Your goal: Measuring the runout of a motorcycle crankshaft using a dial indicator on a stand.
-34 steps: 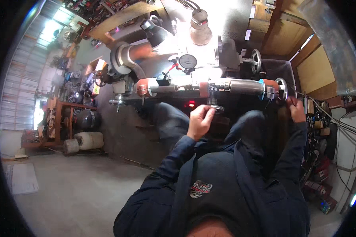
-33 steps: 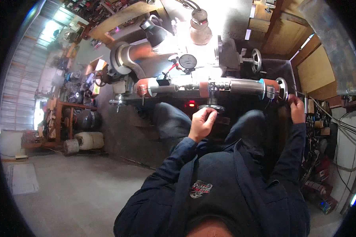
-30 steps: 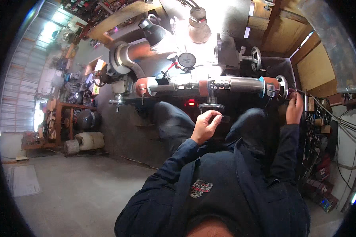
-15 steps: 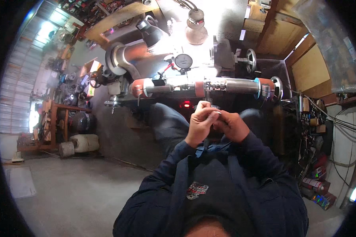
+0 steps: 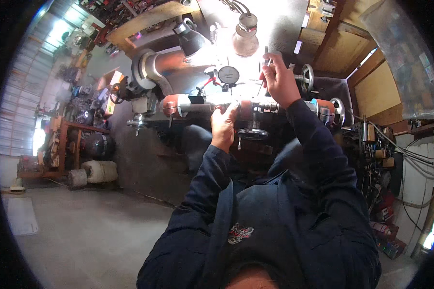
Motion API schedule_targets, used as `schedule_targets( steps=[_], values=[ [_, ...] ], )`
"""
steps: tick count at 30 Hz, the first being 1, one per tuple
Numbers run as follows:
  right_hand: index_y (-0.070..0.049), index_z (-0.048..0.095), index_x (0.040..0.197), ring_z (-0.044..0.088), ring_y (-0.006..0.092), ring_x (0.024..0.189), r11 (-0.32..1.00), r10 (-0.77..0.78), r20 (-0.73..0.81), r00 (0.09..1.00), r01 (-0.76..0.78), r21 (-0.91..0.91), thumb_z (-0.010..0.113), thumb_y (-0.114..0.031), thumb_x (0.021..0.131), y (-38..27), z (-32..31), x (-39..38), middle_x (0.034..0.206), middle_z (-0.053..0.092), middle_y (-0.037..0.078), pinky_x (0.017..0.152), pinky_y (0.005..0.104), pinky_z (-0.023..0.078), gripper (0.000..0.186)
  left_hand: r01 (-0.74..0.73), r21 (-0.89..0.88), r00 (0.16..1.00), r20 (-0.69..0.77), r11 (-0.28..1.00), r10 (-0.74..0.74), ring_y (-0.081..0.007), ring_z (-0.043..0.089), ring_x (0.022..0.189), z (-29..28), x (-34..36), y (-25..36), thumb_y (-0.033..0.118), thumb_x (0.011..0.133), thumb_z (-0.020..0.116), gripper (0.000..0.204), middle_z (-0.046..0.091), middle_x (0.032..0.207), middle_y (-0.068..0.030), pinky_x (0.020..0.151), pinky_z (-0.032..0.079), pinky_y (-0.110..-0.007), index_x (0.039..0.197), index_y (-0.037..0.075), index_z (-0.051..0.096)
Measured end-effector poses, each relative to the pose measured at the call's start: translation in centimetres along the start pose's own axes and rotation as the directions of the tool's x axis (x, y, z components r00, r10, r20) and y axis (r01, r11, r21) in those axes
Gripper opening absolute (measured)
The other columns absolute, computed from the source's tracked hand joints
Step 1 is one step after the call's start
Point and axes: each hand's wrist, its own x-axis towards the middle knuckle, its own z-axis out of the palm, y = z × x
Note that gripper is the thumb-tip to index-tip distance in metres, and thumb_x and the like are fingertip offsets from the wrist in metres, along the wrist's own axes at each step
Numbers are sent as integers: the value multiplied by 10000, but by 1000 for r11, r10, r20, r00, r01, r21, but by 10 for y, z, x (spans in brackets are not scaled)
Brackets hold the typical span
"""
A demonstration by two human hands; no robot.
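My left hand (image 5: 223, 126) reaches up to the long horizontal slide of a machine, just left of its middle orange collar (image 5: 246, 109). Its fingers are closed at the bright metal part there; glare hides what they grip. Higher and to the right, my right hand (image 5: 280, 83) is closed round a slim metal tool (image 5: 266, 54), whose kind I cannot make out. A thin shaft runs down from that hand toward the slide. Between and beyond the hands stands a round dial gauge (image 5: 228, 75) beside a red-handled clamp (image 5: 210, 81).
A metal handwheel (image 5: 253, 134) sits below the slide, and others (image 5: 338, 112) are at its right end. Lamps (image 5: 246, 36) glare over the machine. At left are a cluttered rack (image 5: 65, 149) and a pale cylinder (image 5: 101, 173); tools and cans crowd the right wall.
My hands were together near my lap and have parted. The left moved up to the slide; the right rose up and right and now shows a slim tool. My view shifted slightly.
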Motion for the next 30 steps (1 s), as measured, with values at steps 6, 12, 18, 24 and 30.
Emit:
schedule_targets(
  steps=[6,12,18,24,30],
  values=[
    [-70,499,1258,677,299,665,998,-39,58,998,42,-52,527,-100,963,6,10,0,705,659,126,648,395,504,297,-64,-41,996,63,997,67,-167,628,1002,-5,-2,-4,19,891,694,342,630,1091,-112,915,500,-288,1169,-45,505],
    [-75,503,1256,686,310,695,992,-82,24,996,83,-94,528,-100,963,2,8,0,715,659,133,657,396,508,296,-71,28,996,52,997,69,-144,605,1030,-10,0,-11,103,911,703,293,613,1113,-48,909,480,-289,1130,73,511],
    [-89,500,1251,654,233,623,984,-126,93,988,137,-118,522,-105,974,0,6,-3,701,649,94,613,355,492,279,-92,53,991,106,994,86,-118,598,927,-18,2,-13,180,901,729,298,611,1080,-33,790,496,-256,1081,102,505],
    [-110,504,1285,641,192,614,977,-142,135,981,160,-138,546,-198,988,2,5,4,670,632,96,604,345,495,313,-49,177,982,190,983,15,-78,496,623,-44,12,-17,219,938,673,263,601,830,-42,519,381,-206,1068,66,504],
    [-34,580,1203,528,64,605,922,-57,410,910,-109,372,516,-380,1019,13,-8,27,795,619,15,504,234,400,397,11,44,924,382,999,-27,-91,544,708,-54,16,-22,276,931,684,286,576,879,-24,533,415,-195,1041,146,455]
  ],
)
